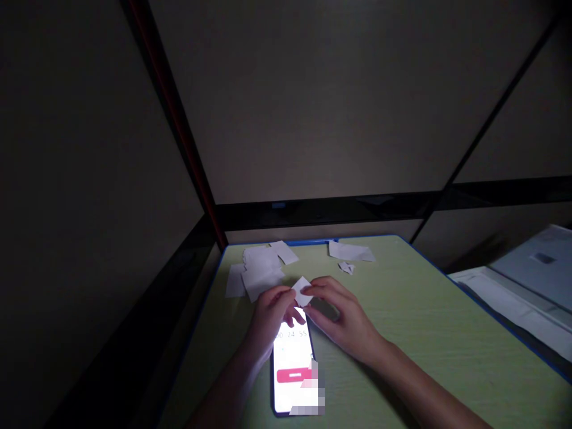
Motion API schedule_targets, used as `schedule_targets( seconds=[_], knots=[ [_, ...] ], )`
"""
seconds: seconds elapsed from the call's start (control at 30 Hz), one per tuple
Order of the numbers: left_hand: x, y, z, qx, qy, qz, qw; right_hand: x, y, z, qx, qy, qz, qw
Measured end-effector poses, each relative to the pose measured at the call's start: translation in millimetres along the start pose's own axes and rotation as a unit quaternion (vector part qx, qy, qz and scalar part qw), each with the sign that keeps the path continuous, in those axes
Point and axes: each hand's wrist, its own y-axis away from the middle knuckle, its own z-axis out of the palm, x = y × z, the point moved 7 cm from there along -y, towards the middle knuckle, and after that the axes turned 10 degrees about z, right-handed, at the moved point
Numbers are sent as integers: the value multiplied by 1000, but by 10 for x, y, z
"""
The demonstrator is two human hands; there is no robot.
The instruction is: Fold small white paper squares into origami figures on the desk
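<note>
A small white piece of paper (302, 291), diamond-shaped from my view, is held between both hands above the table. My left hand (274, 310) pinches its left corner between thumb and fingers. On the other side, my right hand (337, 310) grips the right corner, with the index finger over the paper's face and the thumb below. Under the hands lies a phone (290, 351) with a bright screen showing timer digits and a red button. Part of the phone's top is hidden by my left hand.
Several white paper sheets (261, 271) overlap at the table's far left. A paper strip (351, 251) and a small folded paper scrap (346, 268) lie at the far right of the green table (411, 316). Beyond its right edge sits a white open box (531, 280). A wall rises behind.
</note>
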Motion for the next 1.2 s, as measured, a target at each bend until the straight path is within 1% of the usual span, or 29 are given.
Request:
schedule_targets(
  seconds=[0.17, 0.3, 0.43, 0.5, 0.57, 0.73, 0.83, 0.97, 1.07, 1.2],
  knots=[
    [-6, 4, -15, 5, 1, -4, 1000, 6, 5, 3, 2, 14, 0, 1000],
    [-2, 7, 12, -7, -2, -8, 1000, -11, 4, -15, 9, 15, -4, 1000],
    [11, 11, 13, 10, -21, -1, 1000, -15, -4, -32, 15, 6, 3, 1000],
    [15, 16, 20, 9, -22, 1, 1000, -9, -9, -31, 12, -3, 10, 1000],
    [29, 23, 40, -8, -20, 8, 1000, 4, -15, -31, 11, -14, 20, 1000],
    [88, 58, 107, -78, -37, 28, 996, 54, -28, -46, 23, -50, 41, 998],
    [100, 68, 124, -91, -55, 32, 994, 99, -32, -55, 35, -60, 58, 996],
    [92, 66, 142, -92, -72, 30, 993, 141, -29, -51, 45, -60, 70, 995],
    [98, 63, 151, -84, -66, 30, 994, 131, -20, -52, 49, -59, 58, 995],
    [79, 51, 136, -58, -47, 16, 997, 65, -3, -59, 47, -45, 27, 998]
  ],
)
